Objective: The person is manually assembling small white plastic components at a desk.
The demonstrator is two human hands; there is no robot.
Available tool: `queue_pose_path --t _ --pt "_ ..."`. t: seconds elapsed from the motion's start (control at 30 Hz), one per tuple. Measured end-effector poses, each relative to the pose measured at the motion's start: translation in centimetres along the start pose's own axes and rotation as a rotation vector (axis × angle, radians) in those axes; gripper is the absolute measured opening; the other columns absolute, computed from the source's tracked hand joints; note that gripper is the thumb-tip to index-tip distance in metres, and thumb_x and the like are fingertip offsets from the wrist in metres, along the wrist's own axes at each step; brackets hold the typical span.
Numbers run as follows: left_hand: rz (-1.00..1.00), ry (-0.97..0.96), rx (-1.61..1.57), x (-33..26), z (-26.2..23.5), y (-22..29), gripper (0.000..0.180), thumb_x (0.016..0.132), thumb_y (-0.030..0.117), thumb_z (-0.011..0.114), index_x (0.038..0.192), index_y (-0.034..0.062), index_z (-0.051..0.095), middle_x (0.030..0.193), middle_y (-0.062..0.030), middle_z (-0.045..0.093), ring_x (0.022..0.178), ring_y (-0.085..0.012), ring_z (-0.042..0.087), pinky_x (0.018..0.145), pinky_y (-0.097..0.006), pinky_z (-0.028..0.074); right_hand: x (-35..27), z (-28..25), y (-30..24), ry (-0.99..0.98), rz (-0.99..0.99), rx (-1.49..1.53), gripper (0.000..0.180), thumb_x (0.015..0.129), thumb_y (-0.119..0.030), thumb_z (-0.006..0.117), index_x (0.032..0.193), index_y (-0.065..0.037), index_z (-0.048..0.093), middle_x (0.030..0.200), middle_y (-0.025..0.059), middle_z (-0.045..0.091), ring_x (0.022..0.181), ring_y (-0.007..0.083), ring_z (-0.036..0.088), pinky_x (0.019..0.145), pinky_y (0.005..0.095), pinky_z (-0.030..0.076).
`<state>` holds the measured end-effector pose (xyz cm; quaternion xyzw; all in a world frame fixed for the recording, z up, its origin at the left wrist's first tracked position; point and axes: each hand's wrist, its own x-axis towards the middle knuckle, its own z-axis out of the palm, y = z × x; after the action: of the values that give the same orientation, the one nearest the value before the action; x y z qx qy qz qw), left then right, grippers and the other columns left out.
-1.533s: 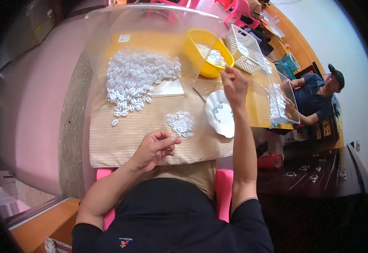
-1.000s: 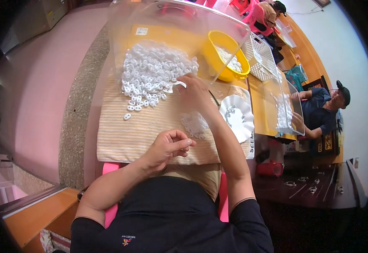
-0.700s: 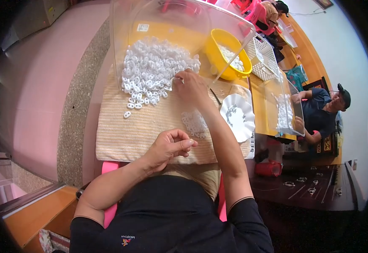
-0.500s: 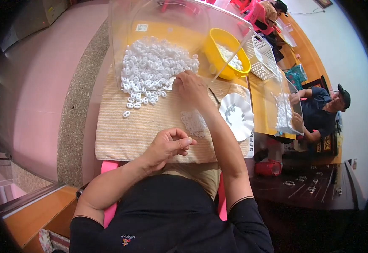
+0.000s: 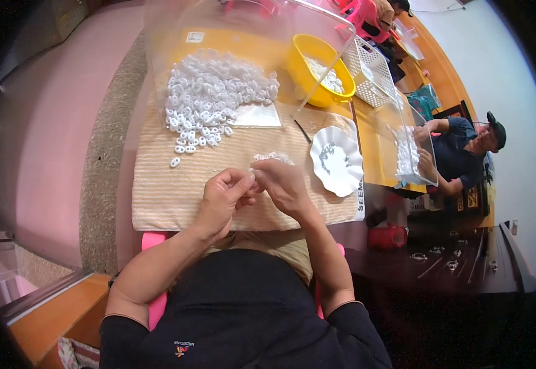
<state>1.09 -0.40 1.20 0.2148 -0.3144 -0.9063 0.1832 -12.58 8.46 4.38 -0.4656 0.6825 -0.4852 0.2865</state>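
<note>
My left hand (image 5: 224,200) and my right hand (image 5: 285,187) meet above the near part of the towel, fingertips pinched together. A tiny pale thing seems to be between them, too small to name. Just beyond my right hand lies a cluster of small white pieces (image 5: 273,158), partly hidden by it. Farther off, a big heap of white oval plastic pieces with two holes (image 5: 203,92) spills out of a tilted clear plastic bin (image 5: 157,80) onto the striped towel (image 5: 163,197). To the right, a white wavy-rimmed dish (image 5: 348,178) holds small grey bits.
A thin dark stick (image 5: 303,130) lies near the dish. Behind stand a yellow basin (image 5: 300,67) with white pieces and a white perforated basket (image 5: 372,86). At right, a co-worker (image 5: 465,144) reaches into another clear bin (image 5: 425,178) of white pieces.
My right hand has come back from the edge of the heap to my left hand, uncovering a flat white patch beside the heap. The view has shifted slightly.
</note>
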Motion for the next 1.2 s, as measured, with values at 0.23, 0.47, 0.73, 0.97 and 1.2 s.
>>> queue_pose_path --t 0.23,0.47,0.73,0.97,1.2 --pt "0.034 -0.005 0.079 0.1 -0.2 -0.8 0.016 0.090 0.021 0.066 0.094 0.0073 0.060 0.081 0.0004 0.063 0.072 -0.0061 0.059 0.065 -0.021 0.049 -1.9 0.1 1.1 0.058 0.051 0.135 0.018 0.091 -0.006 0.062 0.108 0.002 0.064 0.084 0.0037 0.066 0.076 0.0075 0.058 0.067 0.0227 0.049" --pt "-0.023 -0.007 0.105 -0.2 0.0 -0.6 0.010 0.092 0.016 0.063 0.096 0.0079 0.058 0.083 0.0014 0.059 0.073 -0.0068 0.057 0.066 -0.024 0.052 -2.6 0.2 1.4 0.073 -0.016 0.131 0.020 0.089 -0.005 0.066 0.107 0.002 0.065 0.087 0.0039 0.067 0.080 0.0084 0.060 0.069 0.0219 0.050" --pt "-0.007 -0.016 0.092 -0.4 0.5 -0.1 0.014 0.089 0.016 0.067 0.098 0.0060 0.062 0.084 -0.0008 0.065 0.075 -0.0074 0.060 0.069 -0.021 0.049 -3.3 0.6 1.5 0.119 0.038 0.187 0.014 0.091 -0.003 0.061 0.103 0.005 0.064 0.087 0.0062 0.065 0.077 0.0115 0.064 0.068 0.0239 0.053" --pt "-0.030 -0.044 0.101 -0.4 0.2 -0.1 0.017 0.089 0.013 0.066 0.104 0.0049 0.063 0.088 -0.0020 0.066 0.076 -0.0075 0.060 0.070 -0.021 0.049 -3.6 0.6 1.2 0.141 0.038 0.187 0.014 0.090 -0.005 0.064 0.101 0.002 0.065 0.085 0.0035 0.066 0.077 0.0075 0.060 0.067 0.0216 0.050" --pt "-0.030 -0.035 0.114 -0.3 0.1 -0.2 0.015 0.090 0.014 0.066 0.102 0.0048 0.064 0.085 -0.0016 0.065 0.075 -0.0071 0.060 0.068 -0.021 0.049 -3.3 0.0 0.9 0.074 0.013 0.101 0.016 0.090 -0.003 0.061 0.104 0.004 0.064 0.090 0.0079 0.064 0.078 0.0120 0.061 0.069 0.0239 0.051"
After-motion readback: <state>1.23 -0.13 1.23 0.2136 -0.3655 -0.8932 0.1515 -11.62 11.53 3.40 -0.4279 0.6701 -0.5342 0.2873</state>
